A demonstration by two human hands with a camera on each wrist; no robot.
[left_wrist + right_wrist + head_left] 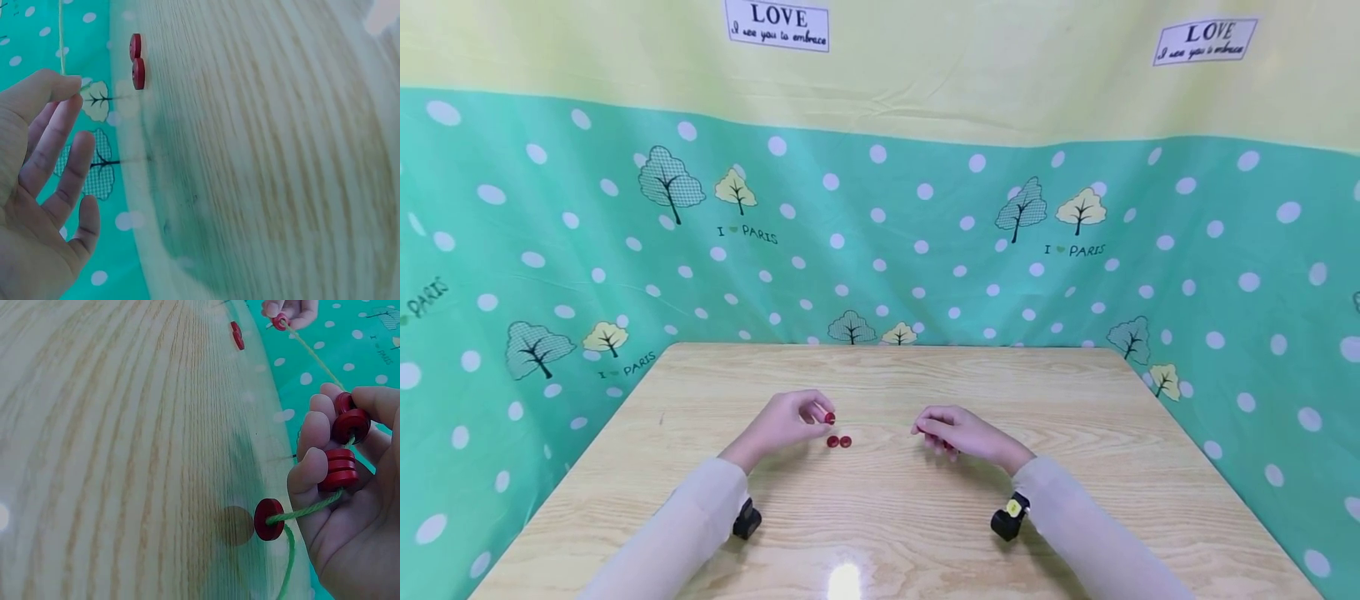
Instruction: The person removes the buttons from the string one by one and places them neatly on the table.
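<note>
My left hand (790,419) pinches a red button (830,417) between thumb and fingertips, above the table; in the left wrist view the fingers hide this button. A green string (312,355) runs taut from it to my right hand (962,433). The thumb and fingers of the right hand hold the string with several red buttons threaded on it, a pair at the fingertips (351,425) and a stack (339,469) against the palm. Lower on the string, another threaded button (269,519) hangs below the hand. Two loose red buttons (839,442) lie side by side near the left hand.
Both hands are over a light wood-grain table (880,517). A green and yellow printed curtain (880,242) stands behind the table and along both sides. Each wrist wears a small black camera, such as the one on the right (1009,518).
</note>
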